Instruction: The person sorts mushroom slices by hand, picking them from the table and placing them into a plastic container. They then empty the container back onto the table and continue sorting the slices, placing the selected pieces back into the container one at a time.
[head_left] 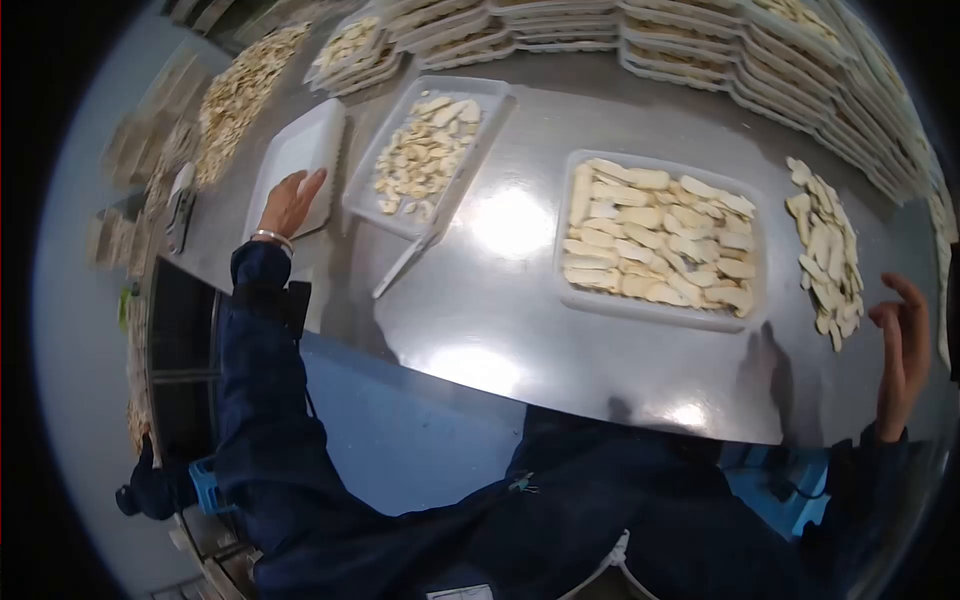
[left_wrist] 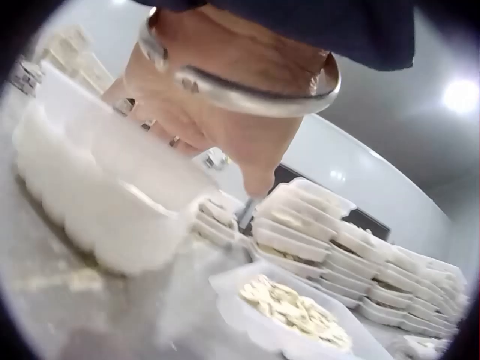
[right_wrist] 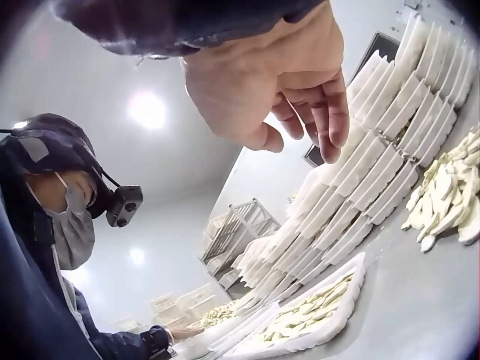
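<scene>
My left hand (head_left: pixel 290 203) reaches over a white empty tray (head_left: pixel 300 145) at the left, fingers stretched out. In the left wrist view, that hand (left_wrist: pixel 225 112) overlaps the wall of the scalloped white tray (left_wrist: pixel 112 195). My right hand (head_left: pixel 903 345) is raised at the far right with loosely bent fingers and nothing in it. Beside it lies a pile of pale slices (head_left: pixel 828 255), which look like mushroom. A translucent tray (head_left: pixel 640 312) in the middle holds rows of similar slices. Another tray (head_left: pixel 494 108) holds smaller cut pieces, with a pale-handled knife (head_left: pixel 402 268) against its near end.
Stacks of filled trays (head_left: pixel 680 65) line the back of the metal table (head_left: pixel 470 345). A long heap of pale pieces (head_left: pixel 245 95) lies at the far left. Another person (head_left: pixel 160 488) is at the lower left, beyond the table's near edge.
</scene>
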